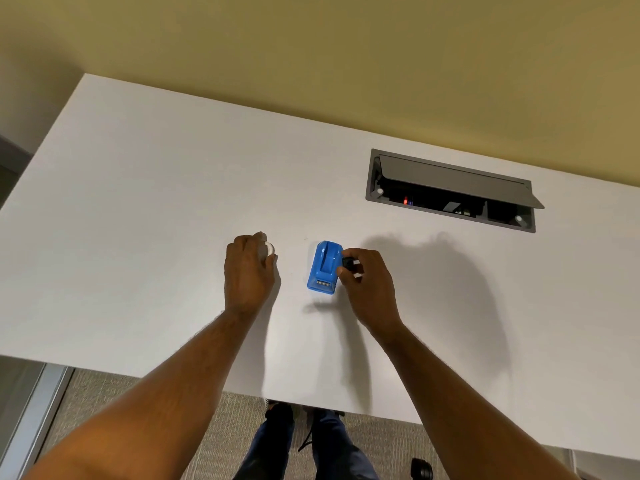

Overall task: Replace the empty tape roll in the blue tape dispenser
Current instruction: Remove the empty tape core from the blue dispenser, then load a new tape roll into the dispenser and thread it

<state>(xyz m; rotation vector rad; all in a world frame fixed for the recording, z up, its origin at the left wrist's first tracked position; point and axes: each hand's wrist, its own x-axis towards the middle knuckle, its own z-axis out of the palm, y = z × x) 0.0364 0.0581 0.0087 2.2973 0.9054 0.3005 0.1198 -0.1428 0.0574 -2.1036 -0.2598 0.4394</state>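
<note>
Nearest, below the table's front edge, the person's legs and dark shoes stand on grey carpet. Both bare forearms reach out over the white top.

The right hand has its grip closed on a small black piece with a pale band, probably the spindle core, pinched between thumb and fingertips right beside the blue tape dispenser. The dispenser sits upright near the middle of the table with its cradle empty, so the old roll appears to be out already.

The left hand, well apart to the left, curls its grip around a clear tape roll, of which only a sliver shows past the fingers.

My guess is that this is the swap itself: core in one hand, roll in the other. The next move calls for bringing the hands together, seating the core in the roll's hole, then lowering both into the dispenser's slots.

Farther back, a grey cable box is sunk into the table with its lid propped open, and beyond it is a yellow wall.
</note>
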